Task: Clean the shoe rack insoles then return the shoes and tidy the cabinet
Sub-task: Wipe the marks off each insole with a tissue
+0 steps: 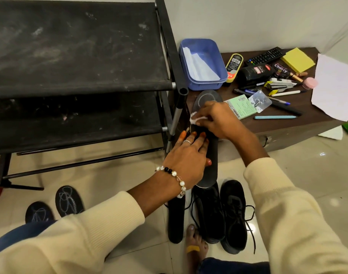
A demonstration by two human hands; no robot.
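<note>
I see a long, flat black insole [209,155] leaning from the floor onto the dark table [287,123]. My left hand [186,157] presses it with flat fingers; my right hand [214,119] pinches a white crumpled wipe [195,118] against it. Below stand two black laced shoes [234,214], and three more insoles [69,200] lie on the glossy tiles.

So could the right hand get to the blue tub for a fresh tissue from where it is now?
Probably yes. The right hand pinches a white wad on the insole, and the blue tub sits open-topped just beyond, with nothing between them. It would likely have to drop the wad first.
</note>
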